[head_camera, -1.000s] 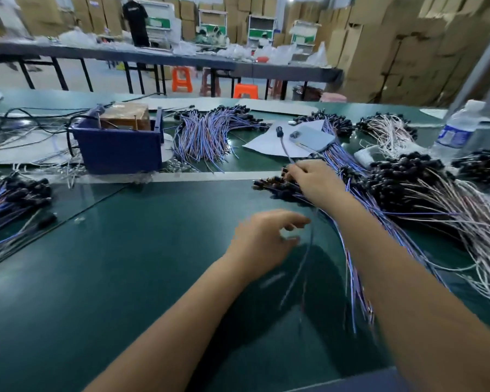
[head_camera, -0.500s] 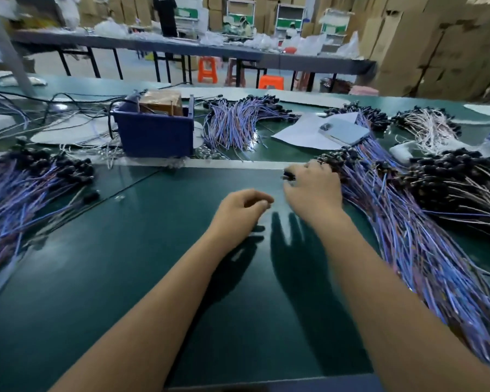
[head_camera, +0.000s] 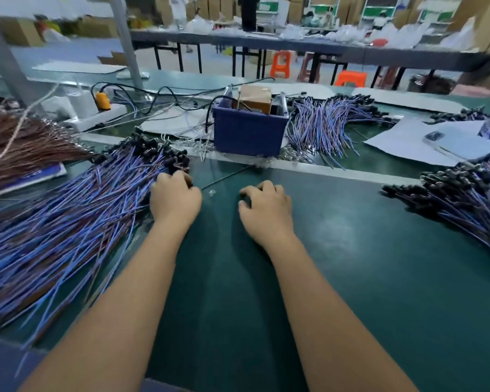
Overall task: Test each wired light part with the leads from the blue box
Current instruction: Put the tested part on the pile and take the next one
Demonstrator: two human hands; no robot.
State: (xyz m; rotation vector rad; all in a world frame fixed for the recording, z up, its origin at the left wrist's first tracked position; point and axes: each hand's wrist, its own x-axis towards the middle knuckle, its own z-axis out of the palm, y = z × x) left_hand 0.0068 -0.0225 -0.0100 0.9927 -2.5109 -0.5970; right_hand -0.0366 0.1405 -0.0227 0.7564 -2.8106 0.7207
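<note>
The wired light parts (head_camera: 68, 210) at frame left are lying fanned, black heads toward upper right beside the blue box (head_camera: 249, 131). Their heads are being touched by the left hand (head_camera: 174, 198), grip unclear; the right hand (head_camera: 266, 210) is being held loosely curled, empty.

Left hand (head_camera: 175, 200) sits at the near edge of the big fanned pile of blue-and-purple wired parts with black caps (head_camera: 68, 219), fingers curled down into the cap ends; what it actually grips can't be made out. Right hand (head_camera: 266, 212) is on the dark green bench mat (head_camera: 365, 264), fingers bent, nothing visible in it. Square blue plastic box (head_camera: 249, 131) stands behind the hands, brown cardboard block (head_camera: 255, 101) inside. Thin dark lead (head_camera: 227, 176) runs from the box foot toward the left hand. Second pile of the same wired parts (head_camera: 458, 199) far right, third bunch (head_camera: 328, 128) just right of the box. White paper sheets (head_camera: 408, 142) behind.
</note>
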